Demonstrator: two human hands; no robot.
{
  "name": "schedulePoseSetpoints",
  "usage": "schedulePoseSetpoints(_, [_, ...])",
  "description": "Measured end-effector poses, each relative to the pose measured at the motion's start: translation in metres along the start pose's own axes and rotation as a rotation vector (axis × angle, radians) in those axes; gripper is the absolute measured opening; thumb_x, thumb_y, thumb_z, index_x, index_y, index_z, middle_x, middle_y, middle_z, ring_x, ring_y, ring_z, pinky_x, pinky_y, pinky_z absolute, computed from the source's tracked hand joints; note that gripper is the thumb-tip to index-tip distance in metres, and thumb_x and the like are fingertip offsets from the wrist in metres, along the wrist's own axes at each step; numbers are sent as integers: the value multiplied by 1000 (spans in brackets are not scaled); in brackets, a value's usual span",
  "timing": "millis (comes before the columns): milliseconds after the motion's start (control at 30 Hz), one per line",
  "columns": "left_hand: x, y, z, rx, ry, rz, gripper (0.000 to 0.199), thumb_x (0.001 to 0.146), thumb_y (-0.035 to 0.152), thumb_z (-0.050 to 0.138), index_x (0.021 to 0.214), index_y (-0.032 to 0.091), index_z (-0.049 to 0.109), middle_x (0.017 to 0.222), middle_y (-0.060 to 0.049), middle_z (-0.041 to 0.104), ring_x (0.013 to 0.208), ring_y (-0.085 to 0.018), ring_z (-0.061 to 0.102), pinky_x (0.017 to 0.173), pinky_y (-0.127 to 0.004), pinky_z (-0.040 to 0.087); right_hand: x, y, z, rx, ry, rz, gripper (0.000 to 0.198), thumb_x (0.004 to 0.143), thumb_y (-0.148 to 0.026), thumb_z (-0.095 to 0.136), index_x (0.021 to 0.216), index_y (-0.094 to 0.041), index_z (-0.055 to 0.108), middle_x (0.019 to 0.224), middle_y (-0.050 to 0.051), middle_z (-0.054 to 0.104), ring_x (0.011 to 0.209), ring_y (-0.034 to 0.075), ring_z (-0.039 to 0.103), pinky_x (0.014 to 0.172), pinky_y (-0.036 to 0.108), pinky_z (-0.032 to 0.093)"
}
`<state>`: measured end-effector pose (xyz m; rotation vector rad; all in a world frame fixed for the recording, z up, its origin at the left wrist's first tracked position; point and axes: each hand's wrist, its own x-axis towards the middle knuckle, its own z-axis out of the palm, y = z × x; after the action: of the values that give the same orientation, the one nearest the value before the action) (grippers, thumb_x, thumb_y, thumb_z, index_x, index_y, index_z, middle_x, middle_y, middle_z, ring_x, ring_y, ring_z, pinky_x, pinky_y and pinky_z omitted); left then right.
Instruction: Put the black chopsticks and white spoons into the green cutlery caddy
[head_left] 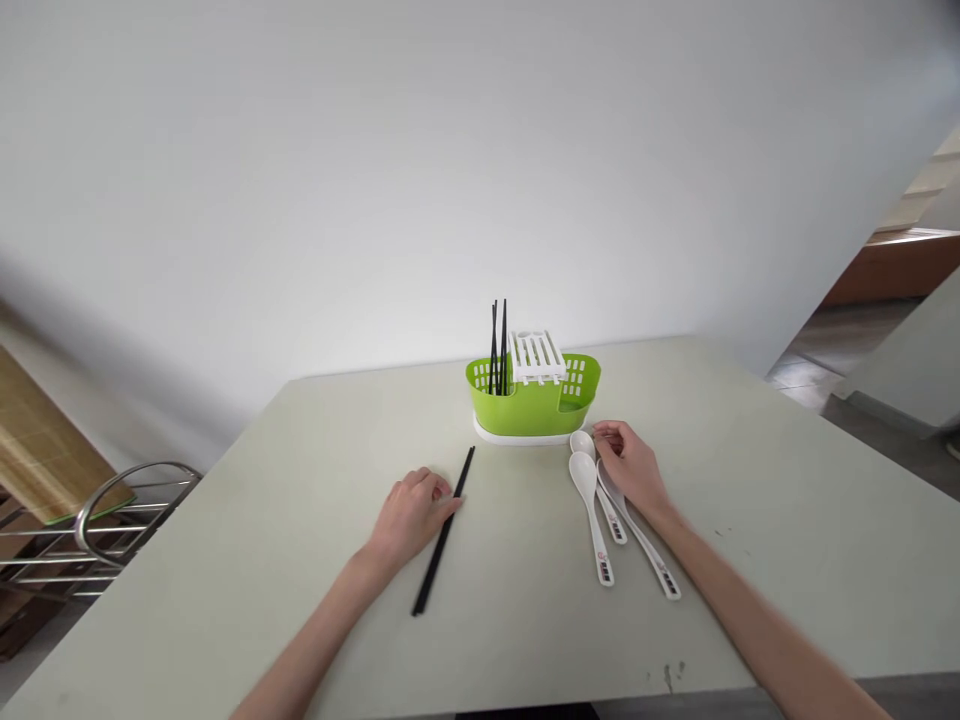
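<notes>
A pair of black chopsticks (433, 574) lies slantwise on the table. My left hand (414, 512) rests at their upper part, fingers curled and thumb across them. Three white spoons with long handles lie overlapping at the right: a front spoon (591, 500), a shorter spoon (581, 443) behind it, and a right spoon (651, 550). Beside their bowls is my right hand (630, 462), its fingers bent together; it partly covers the right spoon, and anything between its fingertips is hidden. Behind both hands stands a green utensil basket (529, 412) with several black chopsticks (503, 345) upright in its left compartment.
A white slatted rack (537, 355) sits across the middle of the basket, and a white base (517, 438) shows below it. The pale table (315, 440) meets a wall at the back. Left of the table is a metal rack (90, 535) with a wooden board (52, 450).
</notes>
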<state>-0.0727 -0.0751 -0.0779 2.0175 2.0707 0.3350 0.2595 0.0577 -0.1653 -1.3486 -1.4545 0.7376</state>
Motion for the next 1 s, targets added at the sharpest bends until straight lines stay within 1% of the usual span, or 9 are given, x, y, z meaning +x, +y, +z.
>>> schedulePoseSetpoints(133, [-8, -19, -25, 196, -54, -119, 17, 97, 30, 57, 96, 22, 71, 109, -8, 75, 100, -27, 70, 80, -36, 48, 0, 0, -1, -7, 6, 12, 28, 87, -43, 57, 103, -22, 66, 101, 7, 75, 90, 23, 69, 89, 40, 53])
schedulePoseSetpoints(267, [-14, -35, -35, 411, -33, -118, 27, 100, 21, 45, 95, 19, 72, 106, -12, 75, 100, -30, 69, 81, -38, 48, 0, 0, -1, -14, 15, 6, 27, 87, -43, 56, 102, -23, 66, 100, 7, 75, 90, 23, 70, 87, 39, 54])
schedulePoseSetpoints(467, [-19, -48, -33, 412, 10, -63, 24, 95, 16, 49, 90, 21, 72, 98, -12, 73, 95, -28, 70, 80, -36, 50, 1, 1, 1, 2, 1, -12, 28, 87, -44, 57, 102, -22, 66, 100, 7, 75, 89, 23, 70, 87, 39, 54])
schedulePoseSetpoints(600, [-19, -49, -30, 410, 32, -46, 26, 96, 17, 47, 92, 21, 72, 100, -13, 75, 96, -30, 71, 82, -38, 50, 1, 0, 2, 7, -12, -17, 27, 87, -42, 56, 103, -23, 66, 100, 7, 76, 89, 23, 70, 85, 38, 54])
schedulePoseSetpoints(700, [-13, -51, -38, 388, 58, -46, 29, 98, 20, 43, 94, 21, 72, 104, -13, 77, 97, -32, 72, 86, -42, 51, 0, -1, 2, 17, -18, -19, 27, 87, -42, 56, 104, -23, 66, 100, 7, 76, 89, 23, 70, 85, 38, 54])
schedulePoseSetpoints(767, [-4, -50, -52, 291, 125, -57, 28, 99, 27, 44, 97, 22, 71, 104, -11, 78, 96, -32, 73, 84, -42, 52, 0, -3, 3, 26, -19, -13, 27, 87, -42, 56, 103, -23, 66, 100, 7, 75, 90, 23, 70, 85, 39, 54])
schedulePoseSetpoints(833, [7, -44, -72, 104, 260, -56, 26, 98, 38, 49, 98, 23, 70, 101, -9, 79, 95, -31, 74, 83, -41, 55, 1, -4, 3, 30, -19, -5, 27, 87, -43, 56, 103, -23, 66, 100, 7, 75, 90, 23, 70, 85, 39, 54])
schedulePoseSetpoints(933, [27, -22, -103, -264, 476, -50, 32, 92, 52, 62, 99, 22, 70, 97, -8, 80, 94, -28, 76, 88, -40, 58, 1, -5, 4, 31, -15, 4, 27, 87, -43, 55, 102, -23, 66, 98, 7, 75, 88, 23, 69, 84, 38, 54])
schedulePoseSetpoints(1000, [40, 0, -118, -498, 548, -54, 40, 88, 56, 70, 105, 20, 71, 100, -9, 80, 92, -27, 77, 90, -41, 61, 2, -5, 4, 31, -6, 9, 27, 87, -44, 55, 101, -23, 66, 96, 7, 75, 87, 22, 69, 84, 37, 54])
